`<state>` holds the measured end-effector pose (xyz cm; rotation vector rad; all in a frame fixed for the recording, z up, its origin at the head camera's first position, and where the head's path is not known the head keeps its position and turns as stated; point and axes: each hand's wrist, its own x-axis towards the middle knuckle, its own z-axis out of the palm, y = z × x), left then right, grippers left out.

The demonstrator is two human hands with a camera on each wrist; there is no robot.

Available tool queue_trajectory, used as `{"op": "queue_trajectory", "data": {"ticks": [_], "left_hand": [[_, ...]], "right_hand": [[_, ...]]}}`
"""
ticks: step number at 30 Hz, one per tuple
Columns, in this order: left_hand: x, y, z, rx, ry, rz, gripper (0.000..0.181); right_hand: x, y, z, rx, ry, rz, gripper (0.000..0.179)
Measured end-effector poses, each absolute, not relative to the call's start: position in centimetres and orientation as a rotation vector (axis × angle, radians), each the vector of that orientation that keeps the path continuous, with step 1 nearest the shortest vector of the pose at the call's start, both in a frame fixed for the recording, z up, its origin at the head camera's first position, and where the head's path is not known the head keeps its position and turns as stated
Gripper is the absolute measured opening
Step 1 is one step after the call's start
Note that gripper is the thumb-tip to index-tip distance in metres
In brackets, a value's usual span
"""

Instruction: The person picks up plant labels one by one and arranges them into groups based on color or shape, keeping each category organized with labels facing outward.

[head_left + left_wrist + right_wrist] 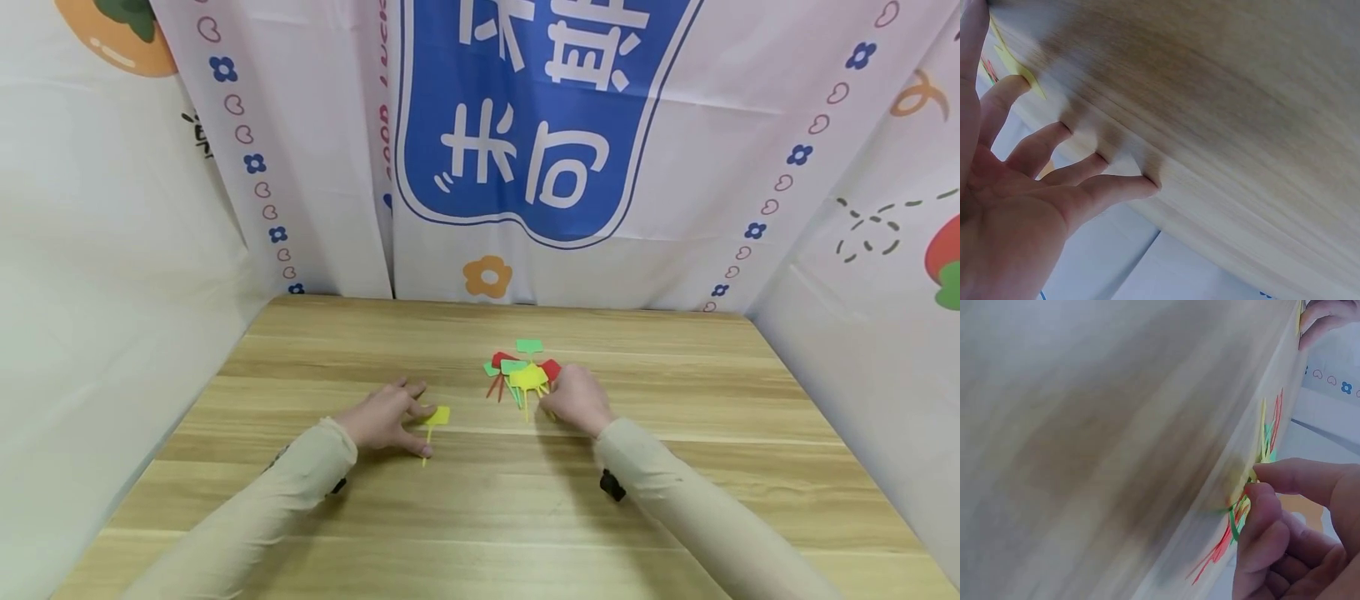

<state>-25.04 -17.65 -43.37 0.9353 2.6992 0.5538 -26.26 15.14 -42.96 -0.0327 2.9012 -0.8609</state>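
My left hand rests on the table with its fingers spread. Its index fingertip touches the flat head of a yellow plant label, and the thumb lies by that label's stem. In the left wrist view the other fingertips press on the wood beside the label. My right hand is at the right side of a small pile of plant labels, thumb and index finger pinching a thin yellow stem. In the pile are yellow labels, green labels and red labels. The right hand hides part of the pile.
The wooden table runs back to a hanging white cloth with a blue panel. White printed cloth also hangs along the left side and right side.
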Motion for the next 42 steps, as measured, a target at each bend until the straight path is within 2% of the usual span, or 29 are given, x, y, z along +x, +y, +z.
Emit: {"op": "queue_trajectory", "data": {"ticks": [7,17,25,33,38,42], "left_hand": [[-25.3,-17.6,-43.3,0.924,2.688,0.554,0.074],[-25.3,-17.4,-43.3,0.903,2.686,0.535,0.074],[-25.3,-17.3,-43.3,0.889,2.678,0.523,0.075],[-25.2,-17.3,-43.1,0.898,2.671,0.542,0.074],[-25.2,-17.3,-43.1,0.921,2.673,0.538,0.073],[-25.1,-17.4,-43.1,0.922,2.671,0.533,0.074]], "right_hand": [[-25.9,15.9,-42.9,-0.111,2.993,-0.844,0.046],[-25.7,17.2,-43.3,-0.263,3.138,-0.696,0.040],[-25.2,18.1,-42.9,-0.260,3.145,-0.736,0.043],[-24.6,18.6,-42.3,-0.201,3.165,-0.748,0.019],[-24.4,18.9,-42.0,-0.156,3.097,-0.945,0.032],[-24.2,19.1,-41.7,-0.017,2.921,-1.257,0.030]]}}
